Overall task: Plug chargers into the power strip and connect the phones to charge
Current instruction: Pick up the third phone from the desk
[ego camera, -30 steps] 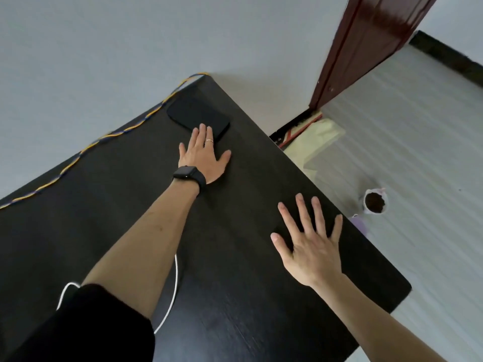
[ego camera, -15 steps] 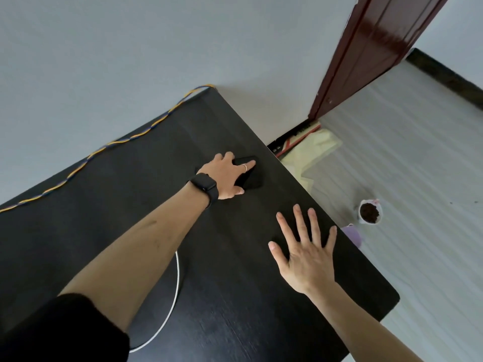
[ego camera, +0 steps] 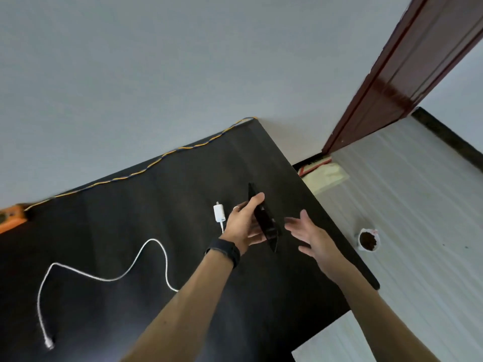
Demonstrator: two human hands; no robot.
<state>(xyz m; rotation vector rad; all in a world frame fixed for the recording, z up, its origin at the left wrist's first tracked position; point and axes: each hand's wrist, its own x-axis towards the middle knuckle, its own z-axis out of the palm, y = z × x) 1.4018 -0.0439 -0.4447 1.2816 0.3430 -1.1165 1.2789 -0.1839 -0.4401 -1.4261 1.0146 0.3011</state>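
Observation:
My left hand (ego camera: 244, 226) grips a black phone (ego camera: 264, 218) and holds it tilted on edge above the black table (ego camera: 130, 231). Just to the right of the phone, my right hand (ego camera: 311, 236) hovers with fingers spread and touches nothing. A white charger plug (ego camera: 219, 212) lies on the table just left of my left hand. Its white cable (ego camera: 109, 278) snakes left across the table to a connector end (ego camera: 49, 344) near the front left. An orange object (ego camera: 11, 218), possibly the power strip, shows at the far left edge.
A yellow and blue cord (ego camera: 156, 160) runs along the table's back edge against the grey wall. A dark red door (ego camera: 392, 82) stands at the right. On the pale floor sit a small cup of brown stuff (ego camera: 368, 240) and a yellowish bag (ego camera: 329, 175).
My left hand has lifted the phone off the table and tilted it up. My right hand has risen off the table toward the phone. The view has shifted left, showing charger and cable.

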